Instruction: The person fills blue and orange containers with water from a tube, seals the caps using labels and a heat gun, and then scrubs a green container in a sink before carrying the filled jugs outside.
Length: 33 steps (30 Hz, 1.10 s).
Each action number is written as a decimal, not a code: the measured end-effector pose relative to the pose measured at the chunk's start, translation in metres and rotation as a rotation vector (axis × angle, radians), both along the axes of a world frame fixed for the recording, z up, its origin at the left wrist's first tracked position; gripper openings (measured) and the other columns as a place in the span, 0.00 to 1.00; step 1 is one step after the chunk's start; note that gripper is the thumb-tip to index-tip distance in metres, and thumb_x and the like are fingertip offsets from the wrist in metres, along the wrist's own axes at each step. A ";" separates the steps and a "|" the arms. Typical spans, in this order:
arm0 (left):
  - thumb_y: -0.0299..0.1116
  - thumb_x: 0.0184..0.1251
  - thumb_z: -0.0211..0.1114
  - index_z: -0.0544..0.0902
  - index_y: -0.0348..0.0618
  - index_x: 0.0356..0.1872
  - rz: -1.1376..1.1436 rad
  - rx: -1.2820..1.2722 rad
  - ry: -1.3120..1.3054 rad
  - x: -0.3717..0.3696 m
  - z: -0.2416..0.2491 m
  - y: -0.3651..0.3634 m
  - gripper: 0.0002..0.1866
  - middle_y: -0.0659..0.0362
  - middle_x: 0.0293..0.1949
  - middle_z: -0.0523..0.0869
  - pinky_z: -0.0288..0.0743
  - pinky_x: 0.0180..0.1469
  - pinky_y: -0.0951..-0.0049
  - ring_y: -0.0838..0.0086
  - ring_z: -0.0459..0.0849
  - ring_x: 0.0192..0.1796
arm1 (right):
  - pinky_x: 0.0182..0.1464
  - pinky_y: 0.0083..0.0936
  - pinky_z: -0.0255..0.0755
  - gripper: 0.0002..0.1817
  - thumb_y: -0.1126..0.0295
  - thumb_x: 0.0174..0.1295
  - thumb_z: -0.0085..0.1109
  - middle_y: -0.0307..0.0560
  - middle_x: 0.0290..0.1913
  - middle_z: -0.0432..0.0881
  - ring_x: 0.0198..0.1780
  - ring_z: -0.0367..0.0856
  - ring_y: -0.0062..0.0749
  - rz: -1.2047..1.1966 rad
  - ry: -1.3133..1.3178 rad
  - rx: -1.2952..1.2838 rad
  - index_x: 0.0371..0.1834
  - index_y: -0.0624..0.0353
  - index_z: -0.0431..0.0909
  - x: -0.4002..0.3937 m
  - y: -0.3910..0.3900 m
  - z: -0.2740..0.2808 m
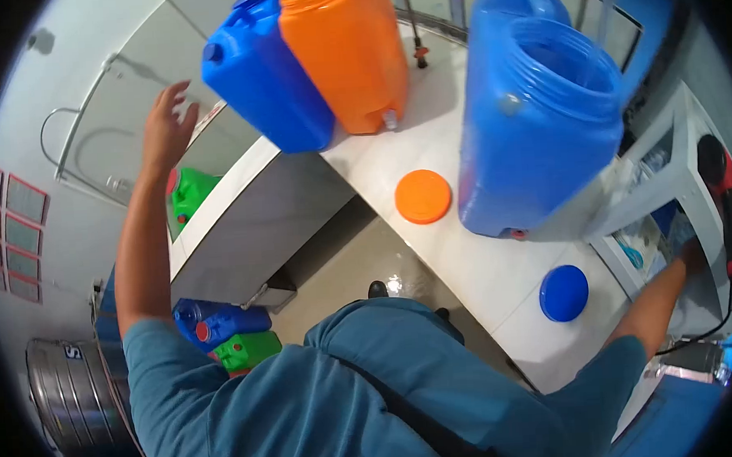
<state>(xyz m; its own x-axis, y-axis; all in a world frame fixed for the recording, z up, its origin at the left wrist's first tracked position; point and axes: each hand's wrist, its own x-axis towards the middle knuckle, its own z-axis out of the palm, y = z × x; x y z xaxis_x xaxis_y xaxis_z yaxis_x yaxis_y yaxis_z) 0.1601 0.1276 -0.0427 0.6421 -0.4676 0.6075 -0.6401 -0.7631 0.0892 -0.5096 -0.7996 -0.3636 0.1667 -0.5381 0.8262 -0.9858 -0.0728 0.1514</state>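
My left hand (170, 123) is raised in the air at the upper left, fingers apart, holding nothing. My right hand (692, 257) reaches into a white plastic rack (668, 146) at the right; its fingers are hidden in shadow. Nearest to my left hand is a closed blue jug (267, 80), beside an orange container (347, 56) with a small tap. A large blue container (535, 137) with an open mouth stands on the white counter (494, 296). An orange lid (423, 196) and a blue lid (564, 293) lie flat on the counter.
Green (247, 351) and blue (238, 321) jugs lie low at the left, near a steel drum (73, 401). Another green jug (192, 192) shows behind the side counter. A hanging nozzle (421, 53) is behind the orange container. A black cable runs by the rack.
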 end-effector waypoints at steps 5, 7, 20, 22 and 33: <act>0.31 0.63 0.67 0.78 0.45 0.58 -0.097 -0.079 -0.038 0.026 0.003 -0.035 0.21 0.49 0.54 0.83 0.81 0.52 0.64 0.61 0.85 0.53 | 0.55 0.34 0.74 0.21 0.61 0.68 0.55 0.54 0.54 0.83 0.54 0.82 0.43 0.100 -0.641 0.084 0.59 0.61 0.76 0.043 0.137 0.043; 0.30 0.65 0.67 0.77 0.41 0.58 -0.308 -0.173 0.112 0.008 0.001 -0.055 0.20 0.51 0.52 0.84 0.79 0.53 0.66 0.66 0.85 0.52 | 0.52 0.29 0.74 0.20 0.64 0.66 0.61 0.50 0.49 0.83 0.49 0.82 0.36 0.378 -1.082 0.226 0.59 0.60 0.75 0.062 0.229 0.046; 0.38 0.77 0.56 0.76 0.37 0.60 -1.147 0.206 1.958 -0.147 -0.083 -0.184 0.18 0.58 0.47 0.84 0.76 0.50 0.77 0.79 0.82 0.47 | 0.64 0.36 0.65 0.10 0.83 0.54 0.63 0.57 0.63 0.73 0.65 0.73 0.43 1.792 -0.598 1.098 0.35 0.56 0.77 0.315 0.636 0.206; 0.34 0.75 0.60 0.78 0.38 0.58 -1.329 0.344 1.939 -0.142 -0.087 -0.192 0.16 0.62 0.41 0.85 0.75 0.46 0.80 0.82 0.81 0.42 | 0.66 0.34 0.63 0.12 0.82 0.55 0.63 0.60 0.70 0.65 0.69 0.68 0.41 1.800 -0.531 1.164 0.42 0.58 0.76 0.316 0.636 0.207; 0.29 0.69 0.66 0.80 0.35 0.51 -1.243 -0.353 1.726 -0.186 -0.101 -0.192 0.13 0.57 0.44 0.87 0.80 0.47 0.75 0.78 0.85 0.43 | 0.52 0.24 0.73 0.20 0.62 0.61 0.71 0.40 0.43 0.79 0.46 0.78 0.23 1.400 -1.330 0.890 0.46 0.62 0.73 0.321 0.684 0.186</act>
<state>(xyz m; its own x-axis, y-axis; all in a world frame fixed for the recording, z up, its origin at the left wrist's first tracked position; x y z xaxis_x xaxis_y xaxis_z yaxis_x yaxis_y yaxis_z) -0.0255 -0.0648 -0.1437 0.0369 -0.9984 0.0422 0.1880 0.0485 0.9810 -0.1889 -0.1154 -0.1775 0.3819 -0.8246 0.4174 0.3094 -0.3115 -0.8985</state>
